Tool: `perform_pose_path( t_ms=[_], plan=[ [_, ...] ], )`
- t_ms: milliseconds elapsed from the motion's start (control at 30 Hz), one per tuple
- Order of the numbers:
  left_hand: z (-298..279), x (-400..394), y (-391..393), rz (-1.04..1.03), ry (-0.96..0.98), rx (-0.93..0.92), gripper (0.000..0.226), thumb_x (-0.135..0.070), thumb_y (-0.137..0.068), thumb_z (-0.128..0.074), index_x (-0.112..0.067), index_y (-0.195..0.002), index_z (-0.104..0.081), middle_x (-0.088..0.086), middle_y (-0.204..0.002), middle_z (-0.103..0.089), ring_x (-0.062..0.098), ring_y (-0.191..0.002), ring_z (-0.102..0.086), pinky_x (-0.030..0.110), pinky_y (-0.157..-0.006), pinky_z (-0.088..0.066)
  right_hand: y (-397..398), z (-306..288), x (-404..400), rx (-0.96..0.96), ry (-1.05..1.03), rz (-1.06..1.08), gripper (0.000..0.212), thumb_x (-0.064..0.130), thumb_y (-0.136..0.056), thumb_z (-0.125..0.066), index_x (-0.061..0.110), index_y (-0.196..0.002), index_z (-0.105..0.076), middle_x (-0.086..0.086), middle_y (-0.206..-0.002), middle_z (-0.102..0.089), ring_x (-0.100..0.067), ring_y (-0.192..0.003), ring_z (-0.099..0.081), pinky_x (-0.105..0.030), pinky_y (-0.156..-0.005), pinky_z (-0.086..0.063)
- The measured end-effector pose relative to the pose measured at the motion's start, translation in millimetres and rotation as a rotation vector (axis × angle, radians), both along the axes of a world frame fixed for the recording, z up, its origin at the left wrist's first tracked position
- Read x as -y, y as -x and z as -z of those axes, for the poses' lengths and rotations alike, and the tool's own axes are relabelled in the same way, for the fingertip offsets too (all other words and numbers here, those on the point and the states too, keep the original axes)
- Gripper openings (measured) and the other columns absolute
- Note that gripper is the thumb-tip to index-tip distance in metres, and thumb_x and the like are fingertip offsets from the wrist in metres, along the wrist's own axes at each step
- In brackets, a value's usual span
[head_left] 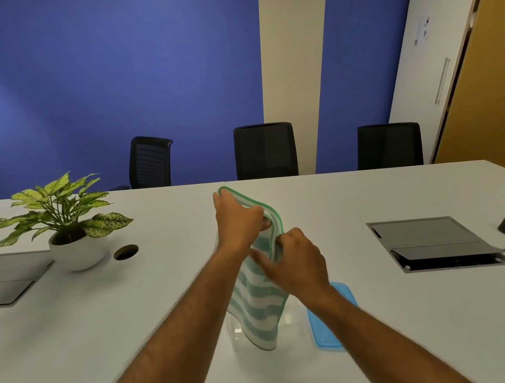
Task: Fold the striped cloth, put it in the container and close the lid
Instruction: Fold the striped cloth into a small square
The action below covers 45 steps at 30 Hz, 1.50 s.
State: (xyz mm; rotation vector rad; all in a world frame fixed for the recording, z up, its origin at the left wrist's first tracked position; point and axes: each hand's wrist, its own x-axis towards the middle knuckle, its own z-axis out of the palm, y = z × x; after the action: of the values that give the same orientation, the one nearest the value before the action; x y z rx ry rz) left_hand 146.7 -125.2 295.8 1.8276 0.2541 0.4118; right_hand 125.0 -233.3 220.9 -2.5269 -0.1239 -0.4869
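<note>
Both hands hold the cloth (258, 302) up over the desk (101, 321): left hand (237, 221) gripping its top edge, right hand (295, 262) pinching lower down. It hangs over the clear container (237, 336), with the blue lid (329, 331) just beside, near the desk's near edge.

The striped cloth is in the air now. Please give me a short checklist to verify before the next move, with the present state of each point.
1. Both hands grip the striped cloth: ok, left hand and right hand both pinch its top edge.
2. Cloth folded small enough: not ok, it hangs long and loose.
3. Container open: ok, the clear container stands below the cloth without a lid.
4. Container empty: cannot tell, the cloth hides part of it.
5. Lid within reach: ok, the blue lid lies on the table right beside the container.
</note>
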Motion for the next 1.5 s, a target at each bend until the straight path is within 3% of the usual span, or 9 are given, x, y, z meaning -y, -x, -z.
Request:
perform_pose_path(
  t_ms=[100, 267, 367, 467, 633, 833, 1133, 1333, 1500],
  plan=[
    [6, -2, -2, -0.038, -0.041, 0.006, 0.083, -0.001, -0.077, -0.076, -0.010, -0.146, -0.031, 0.012, -0.148, -0.038, 0.031, -0.126, -0.050, 0.040, -0.097, -0.055, -5, -1, 3, -0.026, -0.054, -0.021, 0.034, 0.049, -0.084, -0.051, 0.017, -0.077, -0.060, -0.001, -0.085, -0.058, -0.022, -0.069, -0.061, -0.044, -0.069, -0.059],
    [9, -14, -6, -0.072, -0.060, 0.019, 0.083, -0.003, -0.077, -0.077, -0.011, -0.146, -0.031, 0.010, -0.147, -0.038, 0.031, -0.124, -0.052, 0.043, -0.095, -0.057, -8, 3, 15, -0.049, -0.091, -0.060, 0.029, 0.032, -0.089, -0.049, 0.011, -0.073, -0.061, -0.005, -0.083, -0.059, -0.023, -0.068, -0.060, -0.042, -0.067, -0.058],
    [10, -25, -7, -0.129, -0.098, 0.055, 0.067, -0.023, -0.081, -0.077, -0.013, -0.137, -0.043, 0.007, -0.134, -0.045, 0.021, -0.105, -0.056, 0.038, -0.083, -0.061, -13, -1, 24, -0.063, -0.085, -0.111, 0.028, 0.024, -0.087, -0.052, 0.008, -0.067, -0.064, -0.007, -0.074, -0.061, -0.025, -0.064, -0.058, -0.041, -0.061, -0.054],
    [11, -46, -8, -0.268, -0.316, 0.121, 0.046, -0.042, -0.083, -0.071, -0.015, -0.119, -0.065, 0.006, -0.120, -0.061, 0.018, -0.090, -0.058, 0.030, -0.076, -0.047, -17, -9, 36, -0.026, -0.076, -0.139, 0.027, 0.022, -0.083, -0.060, 0.006, -0.062, -0.067, -0.009, -0.065, -0.064, -0.026, -0.060, -0.058, -0.036, -0.055, -0.047],
    [8, -83, -8, -0.242, -0.599, 0.013, 0.018, -0.020, -0.085, -0.069, -0.012, -0.097, -0.080, 0.006, -0.091, -0.077, 0.009, -0.062, -0.053, 0.022, -0.060, -0.043, -20, -31, 53, 0.027, -0.102, -0.194, 0.009, 0.021, -0.079, -0.072, 0.015, -0.076, -0.078, -0.004, -0.080, -0.071, -0.022, -0.074, -0.063, -0.035, -0.069, -0.053],
    [0, -80, -7, 0.041, -0.803, -0.213, 0.021, -0.016, -0.090, -0.062, -0.012, -0.103, -0.077, 0.006, -0.099, -0.071, 0.020, -0.082, -0.060, 0.032, -0.071, -0.051, -20, -54, 65, 0.063, -0.013, -0.284, 0.009, 0.016, -0.080, -0.072, 0.011, -0.085, -0.079, -0.005, -0.085, -0.070, -0.021, -0.078, -0.063, -0.043, -0.076, -0.057],
    [-6, -75, -4, 0.140, -0.988, -0.231, 0.021, -0.020, -0.093, -0.054, -0.013, -0.101, -0.072, 0.004, -0.094, -0.068, 0.015, -0.064, -0.051, 0.026, -0.058, -0.040, -22, -68, 87, -0.039, 0.060, -0.303, 0.013, 0.015, -0.078, -0.075, 0.012, -0.090, -0.080, -0.002, -0.089, -0.071, -0.018, -0.082, -0.062, -0.038, -0.079, -0.058],
    [-6, -92, -6, 0.175, -0.974, -0.080, 0.059, -0.070, -0.084, -0.051, -0.018, -0.059, -0.065, -0.001, -0.054, -0.058, 0.014, -0.053, -0.056, 0.022, -0.047, -0.035, -27, -74, 106, -0.202, -0.001, -0.225, 0.012, 0.020, -0.075, -0.081, 0.015, -0.086, -0.080, 0.006, -0.076, -0.068, -0.021, -0.076, -0.064, -0.036, -0.072, -0.060],
    [-12, -98, -6, 0.261, -1.059, 0.046, 0.068, -0.071, -0.071, -0.067, -0.014, -0.107, -0.075, 0.002, -0.099, -0.075, 0.013, -0.078, -0.061, 0.018, -0.058, -0.039, -27, -83, 120, -0.233, -0.076, -0.182, 0.015, 0.028, -0.062, -0.090, 0.022, -0.065, -0.076, -0.001, -0.075, -0.072, -0.022, -0.074, -0.067, -0.039, -0.070, -0.060]
  ],
)
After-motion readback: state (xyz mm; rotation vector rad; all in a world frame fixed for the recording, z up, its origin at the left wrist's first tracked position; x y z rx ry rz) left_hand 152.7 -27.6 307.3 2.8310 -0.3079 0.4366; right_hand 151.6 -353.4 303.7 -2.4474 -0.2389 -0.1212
